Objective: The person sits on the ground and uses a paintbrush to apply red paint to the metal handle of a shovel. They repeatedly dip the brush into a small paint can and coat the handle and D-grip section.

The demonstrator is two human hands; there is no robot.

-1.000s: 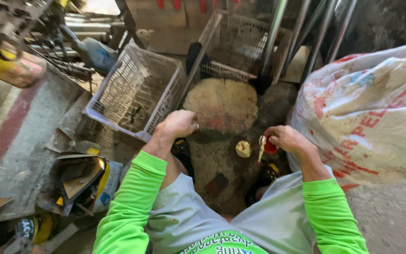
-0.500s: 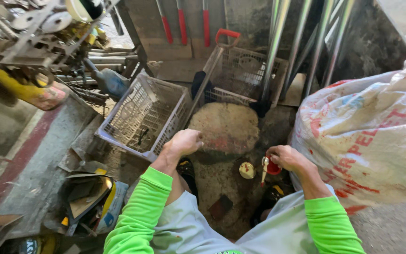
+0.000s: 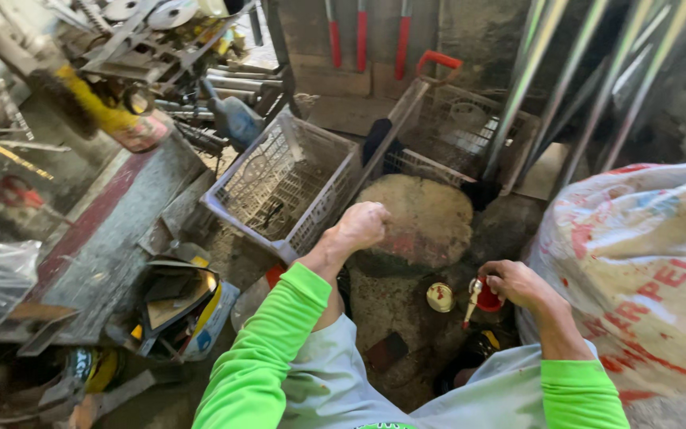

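Note:
My left hand (image 3: 361, 225) is a closed fist hovering at the near edge of a round, flat stone block (image 3: 426, 216), just beside a grey wire basket (image 3: 283, 187). I cannot see anything inside the fist. My right hand (image 3: 518, 284) grips a small red object (image 3: 487, 299) with a pale stick-like piece (image 3: 472, 295) poking out to the left. A small round cream-coloured lid (image 3: 439, 297) lies on the dirty ground between my hands. Both arms wear bright green sleeves.
A large white woven sack (image 3: 645, 270) bulges at the right. A second wire basket (image 3: 458, 131) with a red handle stands behind the stone. Metal rods (image 3: 533, 79) lean at the back. Scrap metal and tools (image 3: 97, 63) crowd the left, with cans and boxes (image 3: 176, 306) below.
The view has tilted up and left, showing more of the scrap pile. My left fist has shifted slightly toward the stone; my right hand still holds the red object.

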